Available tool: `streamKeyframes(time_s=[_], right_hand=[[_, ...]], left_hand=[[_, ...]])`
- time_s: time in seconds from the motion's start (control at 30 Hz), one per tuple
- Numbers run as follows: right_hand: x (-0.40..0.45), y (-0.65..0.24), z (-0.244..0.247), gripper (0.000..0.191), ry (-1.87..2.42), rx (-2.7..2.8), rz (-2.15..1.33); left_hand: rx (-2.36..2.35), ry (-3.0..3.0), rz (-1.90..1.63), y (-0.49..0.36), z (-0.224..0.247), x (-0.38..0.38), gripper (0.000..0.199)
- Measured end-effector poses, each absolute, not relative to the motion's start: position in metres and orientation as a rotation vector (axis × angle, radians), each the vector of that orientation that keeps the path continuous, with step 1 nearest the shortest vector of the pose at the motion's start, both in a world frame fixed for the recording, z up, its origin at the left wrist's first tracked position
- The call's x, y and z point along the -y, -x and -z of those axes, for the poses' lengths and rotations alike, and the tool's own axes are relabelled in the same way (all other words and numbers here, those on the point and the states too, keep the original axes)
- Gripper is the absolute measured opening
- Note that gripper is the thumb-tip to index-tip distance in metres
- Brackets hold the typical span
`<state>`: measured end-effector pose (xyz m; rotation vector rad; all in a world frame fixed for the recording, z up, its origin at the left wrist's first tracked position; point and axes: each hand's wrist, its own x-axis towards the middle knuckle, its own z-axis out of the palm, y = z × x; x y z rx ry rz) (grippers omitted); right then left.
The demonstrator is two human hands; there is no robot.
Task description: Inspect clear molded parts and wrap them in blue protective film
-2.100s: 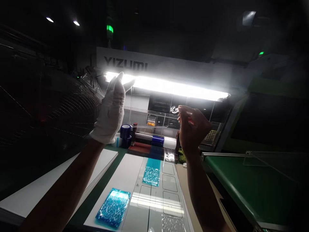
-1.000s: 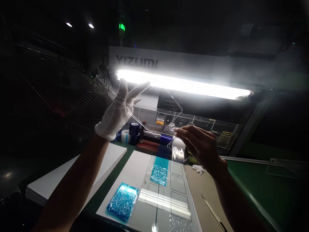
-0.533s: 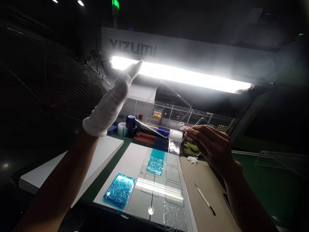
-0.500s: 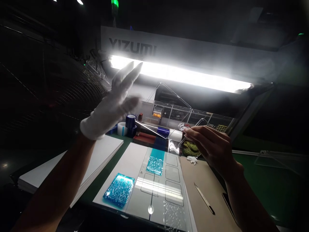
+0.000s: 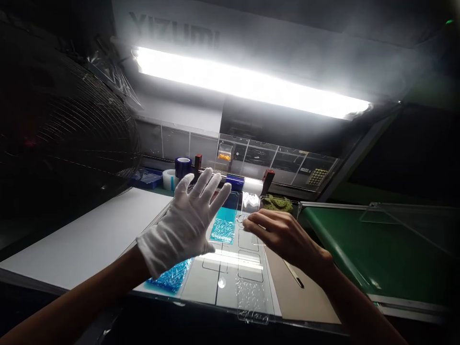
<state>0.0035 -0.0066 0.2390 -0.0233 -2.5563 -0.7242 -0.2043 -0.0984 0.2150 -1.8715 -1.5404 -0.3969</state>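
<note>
Gloved left hand (image 5: 185, 225) open, empty; bare right hand (image 5: 283, 235) pinching clear plastic sheet (image 5: 256, 238), now lowered from the lamp (image 5: 247, 81) to just above the outlined plate (image 5: 230, 282).

Bare right hand (image 5: 285, 235) pinches clear plastic (image 5: 249, 221); white-gloved left hand (image 5: 185, 223) spread.

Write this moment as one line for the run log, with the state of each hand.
left hand: white glove, open, empty | right hand: bare, fingers pinching clear plastic piece
</note>
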Motion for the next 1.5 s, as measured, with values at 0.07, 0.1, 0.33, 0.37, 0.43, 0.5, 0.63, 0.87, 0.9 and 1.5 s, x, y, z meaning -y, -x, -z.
streamKeyframes(time_s=[0.07, 0.1, 0.33, 0.37, 0.43, 0.5, 0.63, 0.87, 0.9, 1.5], right_hand=[[0.006, -0.004, -0.234, 0.016, 0.048, 2.575, 0.684], [0.005, -0.005, -0.232, 0.014, 0.067, 2.578, 0.642], [-0.007, -0.029, -0.219, 0.102, 0.378, 2.641, 0.434], [-0.009, -0.03, -0.216, 0.11, 0.416, 2.679, 0.431], [-0.012, -0.029, -0.209, 0.124, 0.478, 2.757, 0.416], [-0.015, -0.027, -0.204, 0.131, 0.506, 2.812, 0.384], [-0.019, -0.025, -0.195, 0.13, 0.501, 2.854, 0.242], [-0.015, -0.015, -0.151, 0.12, 0.336, 2.821, -0.489], [-0.015, -0.013, -0.144, 0.12, 0.308, 2.795, -0.59], [-0.002, -0.011, -0.198, 0.122, 0.539, 2.905, 0.173]], left_hand=[[1.605, 1.857, 0.322, 0.201, -0.207, 0.098, 0.136], [1.63, 1.852, 0.303, 0.201, -0.203, 0.099, 0.132], [1.763, 1.902, 0.316, 0.222, -0.178, 0.105, 0.12], [1.779, 1.91, 0.306, 0.225, -0.176, 0.106, 0.12], [1.796, 1.922, 0.28, 0.228, -0.173, 0.107, 0.121], [1.798, 1.934, 0.281, 0.231, -0.171, 0.109, 0.123], [1.801, 2.02, 0.44, 0.241, -0.163, 0.116, 0.121], [1.683, 2.362, 1.319, 0.227, -0.12, 0.124, 0.11], [1.688, 2.381, 1.447, 0.221, -0.112, 0.124, 0.106], [1.995, 2.108, -0.155, 0.206, -0.173, 0.093, 0.085]])
